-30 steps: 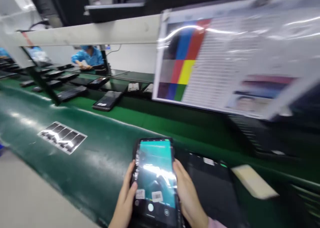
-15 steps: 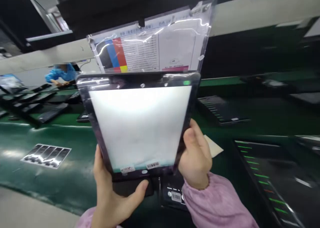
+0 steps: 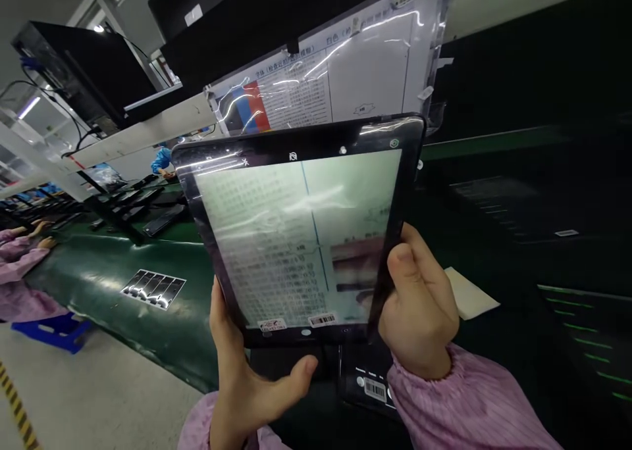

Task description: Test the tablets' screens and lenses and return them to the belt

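I hold a black tablet (image 3: 301, 229) upright in front of me with both hands. Its screen shows a camera picture of printed text and a coloured band. My left hand (image 3: 241, 377) grips its lower left corner, thumb lying under the bottom edge. My right hand (image 3: 419, 305) is closed round its right edge, thumb on the bezel. Behind the tablet hangs a plastic-sleeved test chart (image 3: 340, 75) with colour blocks and text. Two barcode stickers sit at the bottom of the screen.
A green conveyor belt (image 3: 99, 272) runs leftward with striped labels (image 3: 153, 287) on it and several dark devices (image 3: 165, 218) further back. Another person's pink sleeves (image 3: 20, 259) show at the far left; a person in blue (image 3: 162, 160) works far off. A pale pad (image 3: 471, 295) lies to the right.
The tablet, low over the belt a second ago, is now raised toward the chart. Its screen went from plain white to a picture of the chart's text. My view tilted upward.
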{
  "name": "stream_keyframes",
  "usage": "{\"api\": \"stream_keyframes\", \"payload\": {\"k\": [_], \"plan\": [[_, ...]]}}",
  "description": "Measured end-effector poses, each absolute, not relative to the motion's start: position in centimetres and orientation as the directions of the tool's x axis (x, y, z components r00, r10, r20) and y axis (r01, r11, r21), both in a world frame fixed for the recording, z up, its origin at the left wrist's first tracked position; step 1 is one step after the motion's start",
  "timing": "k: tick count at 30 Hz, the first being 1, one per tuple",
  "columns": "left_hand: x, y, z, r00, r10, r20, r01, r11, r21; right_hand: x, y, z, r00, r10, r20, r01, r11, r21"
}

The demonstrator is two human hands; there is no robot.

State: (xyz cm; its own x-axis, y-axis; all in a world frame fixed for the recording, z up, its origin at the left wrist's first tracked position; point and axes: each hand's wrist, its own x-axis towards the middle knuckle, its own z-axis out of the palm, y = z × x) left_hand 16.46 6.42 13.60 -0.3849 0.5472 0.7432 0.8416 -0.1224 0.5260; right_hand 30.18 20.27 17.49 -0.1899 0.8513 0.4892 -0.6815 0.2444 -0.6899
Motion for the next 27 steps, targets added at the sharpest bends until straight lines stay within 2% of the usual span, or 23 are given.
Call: {"api": "stream_keyframes", "payload": {"k": [4,9,13,15,17,20,22,24,27], "plan": [[16.7,6.3,14.2,-0.380,0.563,0.734,0.825,-0.153,0.544,30.3,20.2,17.6,-0.187,0.852,0.490,-0.678,0.249,-0.692],[17.3,6.6,14.2,-0.395,0.568,0.722,0.703,-0.319,0.635,30.2,19.7,18.3,-0.080,0.891,0.447,-0.616,0.308,-0.725],[17.4,7.8,13.8,-0.573,0.449,0.685,0.490,-0.482,0.726,29.9,19.3,18.6,-0.084,0.893,0.442,-0.577,0.318,-0.752],[17.1,8.2,13.7,-0.715,0.447,0.537,0.274,-0.527,0.804,30.1,19.1,18.5,-0.146,0.890,0.432,-0.515,0.305,-0.801],[16.2,8.2,13.2,-0.784,0.547,0.292,0.008,-0.462,0.887,31.1,19.3,18.1,-0.318,0.855,0.409,-0.377,0.282,-0.882],[13.9,6.9,11.3,-0.722,0.677,-0.146,-0.341,-0.164,0.926,34.7,20.0,15.9,-0.640,0.728,0.245,-0.059,0.271,-0.961],[12.1,5.5,9.4,-0.672,0.652,-0.353,-0.459,0.008,0.888,38.1,20.2,13.2,-0.668,0.739,0.088,0.196,0.289,-0.937],[10.5,4.2,7.6,-0.676,0.591,-0.440,-0.476,0.105,0.873,41.5,20.0,10.0,-0.574,0.818,-0.026,0.444,0.285,-0.849],[9.1,3.3,5.7,-0.765,0.493,-0.414,-0.384,0.167,0.908,44.8,19.0,5.9,-0.510,0.855,-0.092,0.610,0.285,-0.740]]}}
